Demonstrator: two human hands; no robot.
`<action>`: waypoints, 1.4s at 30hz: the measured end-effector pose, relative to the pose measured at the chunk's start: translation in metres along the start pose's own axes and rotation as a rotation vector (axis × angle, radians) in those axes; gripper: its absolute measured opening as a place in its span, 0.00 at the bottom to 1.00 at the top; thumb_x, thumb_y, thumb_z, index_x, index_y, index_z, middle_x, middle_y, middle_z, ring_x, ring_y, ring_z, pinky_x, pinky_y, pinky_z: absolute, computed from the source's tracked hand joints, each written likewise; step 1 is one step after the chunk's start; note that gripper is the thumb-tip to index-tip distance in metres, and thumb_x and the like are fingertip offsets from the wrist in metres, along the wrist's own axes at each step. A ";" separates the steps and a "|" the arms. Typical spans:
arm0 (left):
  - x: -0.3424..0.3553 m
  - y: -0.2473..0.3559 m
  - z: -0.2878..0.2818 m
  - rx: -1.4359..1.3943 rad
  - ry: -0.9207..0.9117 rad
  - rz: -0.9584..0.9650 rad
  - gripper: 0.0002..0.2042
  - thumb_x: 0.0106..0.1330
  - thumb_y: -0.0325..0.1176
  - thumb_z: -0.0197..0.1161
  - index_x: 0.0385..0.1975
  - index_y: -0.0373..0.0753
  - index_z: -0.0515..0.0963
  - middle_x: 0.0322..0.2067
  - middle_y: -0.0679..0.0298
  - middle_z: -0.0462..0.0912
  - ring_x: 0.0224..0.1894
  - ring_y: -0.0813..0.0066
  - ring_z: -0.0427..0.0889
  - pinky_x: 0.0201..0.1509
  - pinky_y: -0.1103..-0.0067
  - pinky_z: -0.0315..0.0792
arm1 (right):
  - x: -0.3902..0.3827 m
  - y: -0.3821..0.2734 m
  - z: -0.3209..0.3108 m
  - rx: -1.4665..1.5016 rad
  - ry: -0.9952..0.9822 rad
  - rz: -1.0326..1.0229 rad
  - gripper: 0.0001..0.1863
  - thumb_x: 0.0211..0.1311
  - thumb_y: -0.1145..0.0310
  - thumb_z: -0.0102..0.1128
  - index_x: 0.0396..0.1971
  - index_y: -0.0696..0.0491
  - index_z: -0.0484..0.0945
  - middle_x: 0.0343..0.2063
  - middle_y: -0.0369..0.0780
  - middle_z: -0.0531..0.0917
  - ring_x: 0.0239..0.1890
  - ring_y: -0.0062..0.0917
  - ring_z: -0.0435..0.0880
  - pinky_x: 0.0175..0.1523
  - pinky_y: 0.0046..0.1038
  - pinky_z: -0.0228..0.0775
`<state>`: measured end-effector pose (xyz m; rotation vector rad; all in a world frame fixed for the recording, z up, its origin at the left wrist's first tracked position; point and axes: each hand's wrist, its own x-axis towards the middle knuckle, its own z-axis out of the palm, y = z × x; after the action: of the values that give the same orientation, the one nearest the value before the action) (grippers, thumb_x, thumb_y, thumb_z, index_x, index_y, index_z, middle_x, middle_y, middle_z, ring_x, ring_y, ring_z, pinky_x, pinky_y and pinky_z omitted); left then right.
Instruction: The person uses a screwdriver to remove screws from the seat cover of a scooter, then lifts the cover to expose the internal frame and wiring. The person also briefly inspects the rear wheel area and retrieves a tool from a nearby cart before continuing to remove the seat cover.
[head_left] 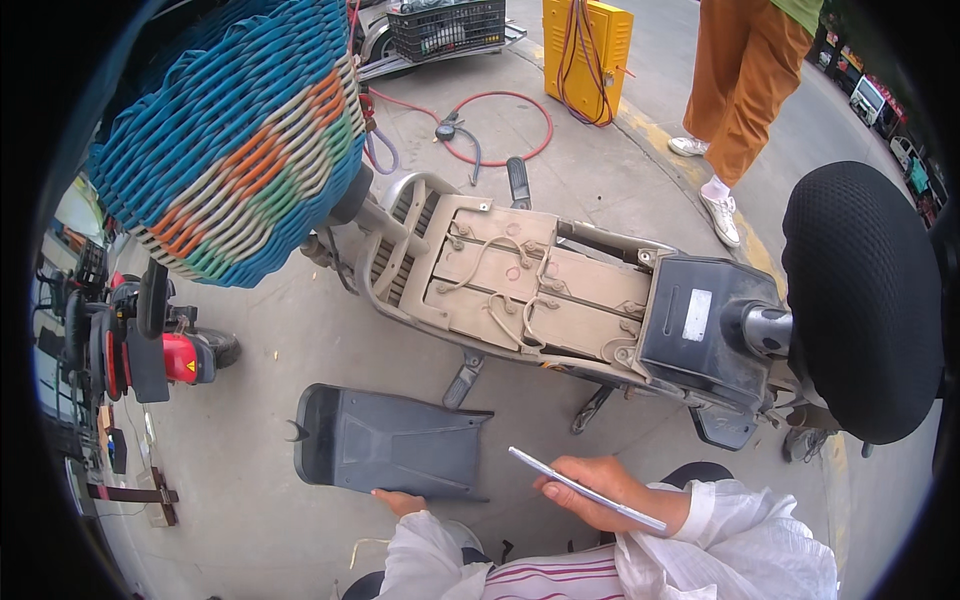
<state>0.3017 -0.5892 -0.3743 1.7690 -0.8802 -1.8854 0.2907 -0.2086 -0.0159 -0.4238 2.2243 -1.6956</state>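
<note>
Left hand (398,502), low centre of frame, has its fingers on the near edge of the grey plastic floor panel (390,440); a pinch or just a touch, can't tell. The panel lies flat on the concrete floor (250,500), just beside the stripped scooter (540,290) that fills mid-frame. Right hand (600,490), lower centre-right, is closed around a thin flat device (585,490), edge-on to the camera, fingers wrapped under it. The panel looks like light moulded plastic: stiff enough to lift by one edge, probably flexes if held at a corner, and the dusty surface may slip. Best hold is likely mid-edge or the raised lip at its left end. Woven blue basket (230,140) upper left, black mesh seat (865,300) right, another person's orange trousers (745,80) top right.
</note>
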 end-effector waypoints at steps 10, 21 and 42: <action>0.043 -0.024 -0.008 0.022 -0.230 -0.073 0.33 0.68 0.62 0.39 0.64 0.45 0.65 0.66 0.66 0.64 0.66 0.68 0.63 0.69 0.73 0.55 | 0.000 0.008 -0.006 -0.060 -0.053 -0.001 0.11 0.70 0.60 0.50 0.36 0.54 0.73 0.26 0.44 0.78 0.29 0.42 0.79 0.33 0.37 0.70; 0.114 -0.004 -0.017 0.228 0.159 -0.085 0.30 0.67 0.58 0.47 0.58 0.42 0.72 0.60 0.61 0.73 0.60 0.65 0.72 0.66 0.77 0.61 | 0.002 0.002 -0.014 -0.048 -0.055 -0.026 0.13 0.69 0.58 0.50 0.36 0.53 0.72 0.27 0.45 0.79 0.30 0.44 0.79 0.34 0.39 0.70; -0.021 -0.010 0.062 1.198 -0.020 1.159 0.10 0.49 0.18 0.56 0.32 0.33 0.75 0.36 0.48 0.75 0.43 0.49 0.73 0.50 0.64 0.66 | 0.003 0.007 -0.024 -0.061 -0.046 -0.025 0.13 0.69 0.59 0.51 0.35 0.54 0.71 0.26 0.46 0.78 0.28 0.45 0.78 0.33 0.40 0.69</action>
<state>0.2446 -0.5576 -0.3660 1.0560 -2.5926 -0.5399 0.2775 -0.1874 -0.0167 -0.5020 2.2519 -1.6169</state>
